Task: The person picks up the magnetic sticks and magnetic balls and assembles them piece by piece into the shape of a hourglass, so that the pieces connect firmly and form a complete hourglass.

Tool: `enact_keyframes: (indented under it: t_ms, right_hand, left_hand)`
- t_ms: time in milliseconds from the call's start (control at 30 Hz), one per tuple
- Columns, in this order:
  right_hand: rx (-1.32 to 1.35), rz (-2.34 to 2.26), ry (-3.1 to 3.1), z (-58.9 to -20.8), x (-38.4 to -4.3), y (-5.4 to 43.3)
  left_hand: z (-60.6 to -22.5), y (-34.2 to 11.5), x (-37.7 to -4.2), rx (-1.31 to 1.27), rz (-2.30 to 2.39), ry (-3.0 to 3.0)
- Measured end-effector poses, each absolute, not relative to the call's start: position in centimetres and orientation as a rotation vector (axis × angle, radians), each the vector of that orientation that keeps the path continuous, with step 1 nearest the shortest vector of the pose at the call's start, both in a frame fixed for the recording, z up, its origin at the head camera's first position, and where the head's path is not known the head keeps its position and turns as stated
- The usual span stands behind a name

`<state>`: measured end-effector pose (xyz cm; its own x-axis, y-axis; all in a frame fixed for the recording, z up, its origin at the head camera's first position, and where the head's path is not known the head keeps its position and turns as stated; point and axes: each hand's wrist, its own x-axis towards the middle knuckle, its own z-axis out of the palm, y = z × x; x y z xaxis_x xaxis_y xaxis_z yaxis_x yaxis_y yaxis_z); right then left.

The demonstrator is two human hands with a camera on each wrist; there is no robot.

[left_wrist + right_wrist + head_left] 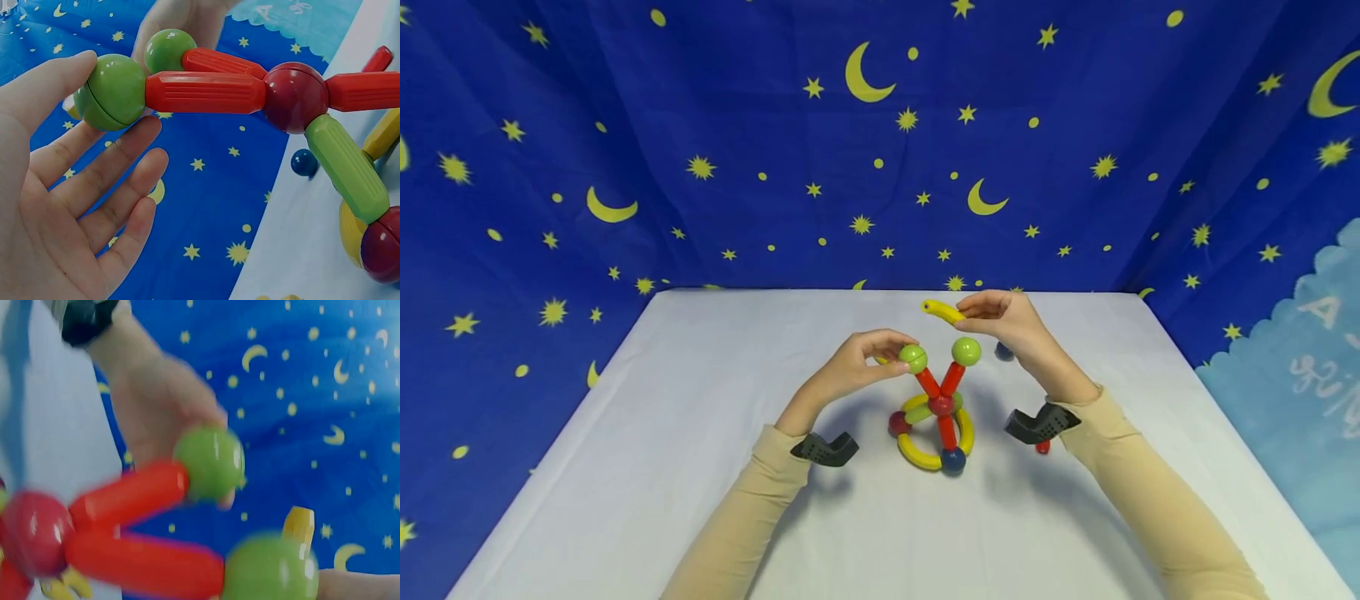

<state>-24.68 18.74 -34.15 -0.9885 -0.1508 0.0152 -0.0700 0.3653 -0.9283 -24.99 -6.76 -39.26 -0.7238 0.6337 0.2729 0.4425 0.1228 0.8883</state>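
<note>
A ball-and-stick figure (942, 406) stands on the table, its base ringed by yellow curved sticks (919, 455). Two red sticks rise from its central red ball in a V, each topped with a green ball. My left hand (857, 362) pinches the left green ball (112, 92) between thumb and fingers; the other fingers spread loosely. Above the right green ball (966, 351), my right hand (1011, 321) pinches one end of a yellow curved stick (942, 312), its free end pointing left. In the right wrist view that stick (300, 526) is partly hidden behind a green ball.
A dark blue ball (1004, 352) lies on the table behind my right hand. Below the right wrist, a red stick (1042, 447) shows partly. Something yellow (880, 360) is mostly hidden by my left hand. A blue curtain (790, 150) with stars hangs behind the table.
</note>
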Motion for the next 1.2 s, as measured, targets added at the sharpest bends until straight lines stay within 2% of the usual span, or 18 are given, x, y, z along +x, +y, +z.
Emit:
enact_keyframes:
  t_ms: [267, 600, 800, 1067, 1200]
  right_hand:
    - [-0.27, -1.71, 2.558, -33.7, -22.6, 17.5]
    - [-0.521, -1.551, 2.871, -34.7, -21.9, 17.2]
    - [-0.504, -1.557, 2.844, -35.0, -21.9, 17.1]
    - [-0.276, -1.536, 2.738, -35.3, -21.1, 18.3]
    - [-0.294, -1.62, 2.676, -35.5, -21.4, 18.1]
  left_hand:
    - [-39.3, -6.9, -25.1, 1.073, 1.658, 2.198]
    - [-39.1, -7.1, -25.2, 1.034, 1.635, 2.235]
    - [-38.9, -7.1, -25.1, 1.03, 1.66, 2.22]
    - [-38.9, -7.1, -25.1, 1.068, 1.639, 2.197]
    - [-38.7, -7.3, -25.1, 1.074, 1.626, 2.188]
